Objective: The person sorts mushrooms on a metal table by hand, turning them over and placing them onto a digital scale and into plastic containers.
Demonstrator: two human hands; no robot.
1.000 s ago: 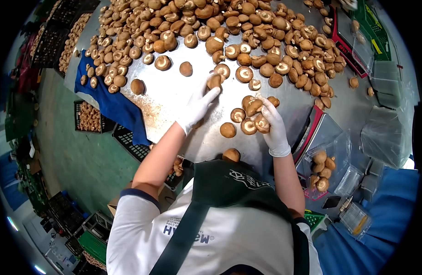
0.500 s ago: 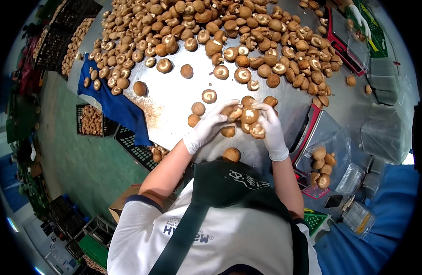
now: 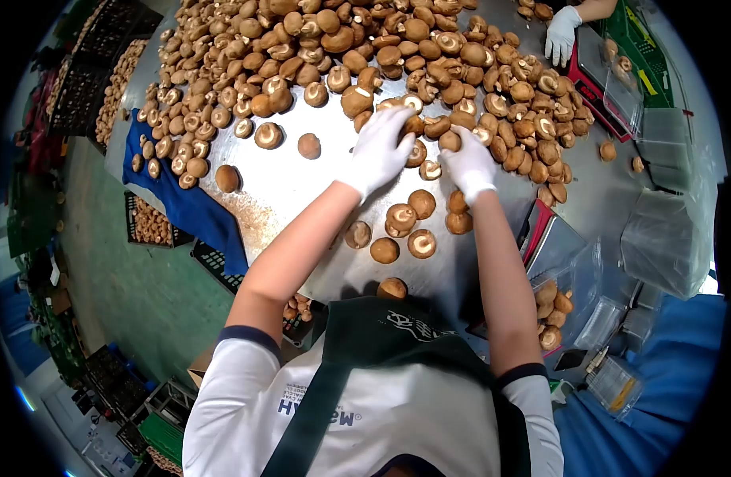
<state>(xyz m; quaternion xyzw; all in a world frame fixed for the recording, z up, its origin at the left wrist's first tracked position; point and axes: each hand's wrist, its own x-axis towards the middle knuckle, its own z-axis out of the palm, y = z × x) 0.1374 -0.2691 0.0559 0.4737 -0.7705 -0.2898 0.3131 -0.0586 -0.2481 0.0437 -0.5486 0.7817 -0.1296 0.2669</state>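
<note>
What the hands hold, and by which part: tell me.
Cannot be told: the left hand is over mushrooms, and one cap is at the right hand, grip unclear.

Shiny, scuffed metal table [image 3: 290,187] — matt blue cloth [image 3: 192,208] — clear glossy plastic boxes [image 3: 620,387].

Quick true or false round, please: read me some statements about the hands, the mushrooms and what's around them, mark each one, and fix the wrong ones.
1. The left hand and right hand both wear white gloves. True.
2. Both hands are away from the mushrooms. False: both reach in among them.
3. The blue cloth lies at the table's right edge. False: it is at the left edge.
4. Mushrooms sit in the clear container beside the right forearm. True.
5. The other person's hand is bare. False: it is gloved.
</note>
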